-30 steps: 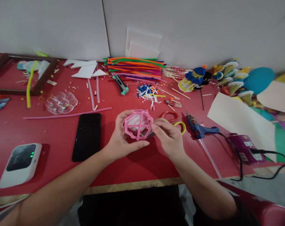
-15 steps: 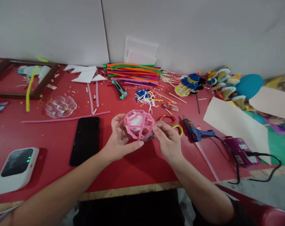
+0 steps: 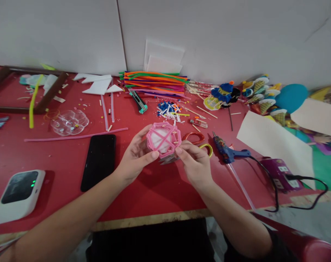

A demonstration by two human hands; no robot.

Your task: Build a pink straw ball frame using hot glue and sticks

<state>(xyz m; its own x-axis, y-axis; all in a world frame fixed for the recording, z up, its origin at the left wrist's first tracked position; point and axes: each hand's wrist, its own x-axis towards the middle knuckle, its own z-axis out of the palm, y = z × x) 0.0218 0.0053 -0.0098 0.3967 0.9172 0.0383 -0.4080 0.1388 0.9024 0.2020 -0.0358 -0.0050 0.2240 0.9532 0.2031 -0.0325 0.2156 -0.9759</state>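
Observation:
Between my hands, above the red table, is a small pink openwork frame [image 3: 162, 137] with a many-sided rim, crossed bars and whitish material showing inside. My left hand [image 3: 139, 156] grips it from the left, thumb on the near edge and fingers curled round the far side. My right hand [image 3: 194, 160] pinches its right lower edge between thumb and fingers. Just beyond my right hand lie scissors with one red handle [image 3: 194, 137] and one yellow handle [image 3: 207, 149]; their blades are mostly hidden behind my hand and the frame.
A blue glue gun [image 3: 228, 153] lies to the right, corded to a purple power block [image 3: 281, 174]. A black phone [image 3: 99, 163] and a white device [image 3: 19, 196] sit left. Colourful pipe cleaners [image 3: 154, 83], a box cutter [image 3: 138, 102] and scraps [image 3: 169, 110] lie behind.
The pink frame has turned in my hands, so its crossed-bar face now points up at me. My left thumb has shifted up onto its near edge.

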